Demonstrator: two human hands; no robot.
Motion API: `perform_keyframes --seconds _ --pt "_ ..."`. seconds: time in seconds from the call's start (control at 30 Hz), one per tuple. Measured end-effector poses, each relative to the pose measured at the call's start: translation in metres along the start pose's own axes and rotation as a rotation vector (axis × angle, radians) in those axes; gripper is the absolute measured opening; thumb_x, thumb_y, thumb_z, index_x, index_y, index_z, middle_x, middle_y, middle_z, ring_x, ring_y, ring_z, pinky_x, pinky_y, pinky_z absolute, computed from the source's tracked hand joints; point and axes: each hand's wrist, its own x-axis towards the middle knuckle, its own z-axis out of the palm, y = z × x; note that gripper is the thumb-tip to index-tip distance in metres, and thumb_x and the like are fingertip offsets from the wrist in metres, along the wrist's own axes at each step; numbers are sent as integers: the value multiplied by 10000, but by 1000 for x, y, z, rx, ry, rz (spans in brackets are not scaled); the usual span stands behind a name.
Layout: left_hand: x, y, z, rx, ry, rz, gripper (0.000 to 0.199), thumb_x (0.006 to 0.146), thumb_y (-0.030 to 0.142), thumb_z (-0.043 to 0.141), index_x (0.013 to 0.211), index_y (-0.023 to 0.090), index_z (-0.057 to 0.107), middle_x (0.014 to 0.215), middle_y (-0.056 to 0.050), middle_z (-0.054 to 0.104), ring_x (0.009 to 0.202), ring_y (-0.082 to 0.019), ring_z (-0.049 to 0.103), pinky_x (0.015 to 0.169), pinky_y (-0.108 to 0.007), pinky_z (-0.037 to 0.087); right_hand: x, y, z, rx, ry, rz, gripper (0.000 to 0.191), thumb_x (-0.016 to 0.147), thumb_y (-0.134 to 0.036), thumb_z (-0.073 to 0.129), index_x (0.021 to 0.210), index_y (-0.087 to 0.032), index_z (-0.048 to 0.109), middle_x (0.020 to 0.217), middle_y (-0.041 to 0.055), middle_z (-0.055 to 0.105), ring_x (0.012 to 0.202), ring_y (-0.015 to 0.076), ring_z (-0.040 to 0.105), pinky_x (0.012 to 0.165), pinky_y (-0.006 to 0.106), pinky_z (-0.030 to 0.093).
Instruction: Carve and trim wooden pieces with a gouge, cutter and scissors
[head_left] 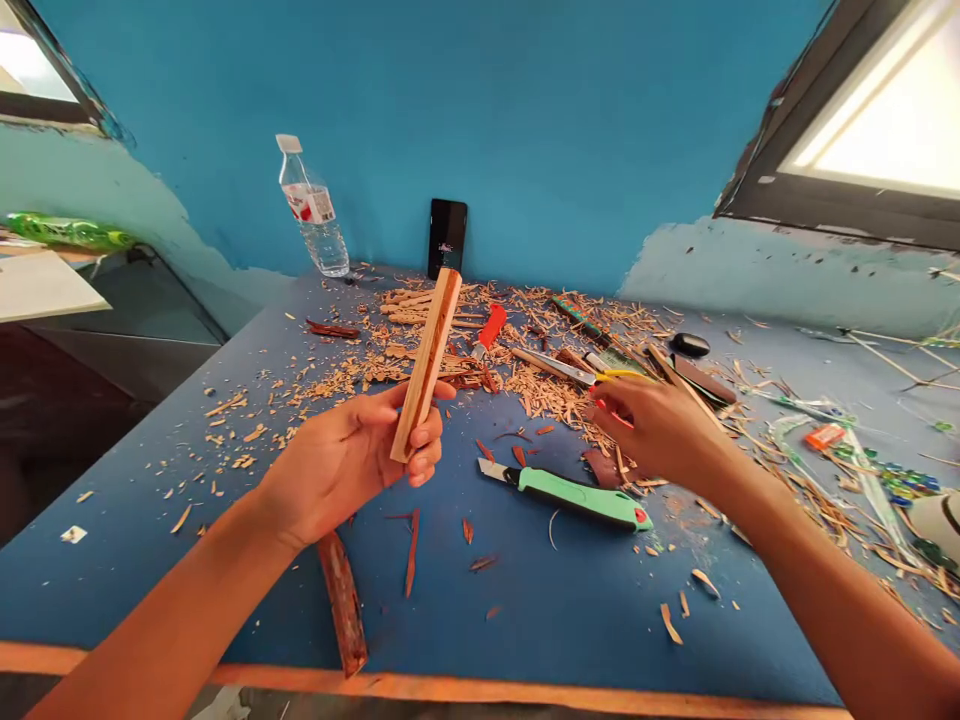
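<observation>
My left hand (360, 460) grips a split piece of wood (429, 365), pale on its cut faces with a reddish-brown strip of bark, held upright and tilted slightly right. Over the shavings, my right hand (660, 425) has its fingers closed at the handles of a pair of scissors (574, 372) with yellow and red grips; part of the handles is hidden by the fingers. Between the hands and nearer me lies a green utility knife (577, 495) with its blade out. A bark-covered stick (343, 605) rests below my left wrist at the table's front edge.
Wood shavings (345, 375) cover much of the blue table (525, 620). Behind them are a red-handled knife (491, 328), a phone (448, 238) against the wall and a water bottle (313, 215). On the right lie a black mouse-shaped object (690, 345) and an orange lighter-like piece (823, 436).
</observation>
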Motion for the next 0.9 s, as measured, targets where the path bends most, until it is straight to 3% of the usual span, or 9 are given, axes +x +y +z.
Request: perform_keyframes --seconds 0.07,0.1,0.23,0.4,0.5,0.63,0.77,0.9 --pt "-2 -1 1 -6 39 -12 280 936 284 605 1119 127 746 710 4 497 578 -103 500 555 -210 476 -17 -27 4 49 -87 -107 373 1050 -521 563 1252 -229 676 1140 103 724 1067 279 693 870 391 527" --pt "-4 -2 2 -2 60 -16 263 962 284 594 1114 129 741 700 12 482 563 -91 473 537 -196 449 -24 -38 8 71 -130 -139 384 1031 -517 597 1258 -215 663 1151 115 714 1073 306 687 868 416 520" --pt "-15 -7 7 21 88 -19 258 945 282 608 1137 143 712 700 20 490 548 -86 458 518 -190 402 -45 -56 22 143 -196 -158 186 1048 -376 589 1097 -207 651 1007 81 690 928 300 678 800 432 489" --pt "-25 -15 19 88 72 -29 314 883 228 587 1192 182 616 751 30 518 518 -87 463 499 -218 390 -61 -66 16 351 16 -129 269 1136 -412 372 1263 -219 509 1133 86 627 946 225 636 820 375 494" --pt "-29 -21 30 169 48 -6 256 877 229 614 1128 204 568 782 46 488 535 -62 417 512 -205 335 -69 -86 4 530 158 -185 268 1144 -409 338 1295 -235 474 1037 50 620 853 184 603 757 313 481" --pt "-36 -30 43 338 17 52 329 925 273 659 1218 242 514 779 67 429 599 -78 344 547 -214 300 -74 -105 -5 422 295 -307 324 1146 -432 315 1346 -205 433 948 35 667 711 178 588 655 309 439" --pt "-44 -35 52 444 19 38 528 959 343 665 1429 293 430 857 52 463 662 -110 367 573 -242 317 -75 -107 -10 304 294 -368 392 1146 -487 309 1383 -203 439 1069 71 727 770 198 642 639 313 428" --pt "-50 -34 60 471 18 23 523 996 406 644 1460 340 413 947 39 449 697 -115 378 606 -252 340 -79 -105 -16 253 278 -403 416 1143 -513 308 1356 -194 470 968 47 720 713 191 611 603 307 397"
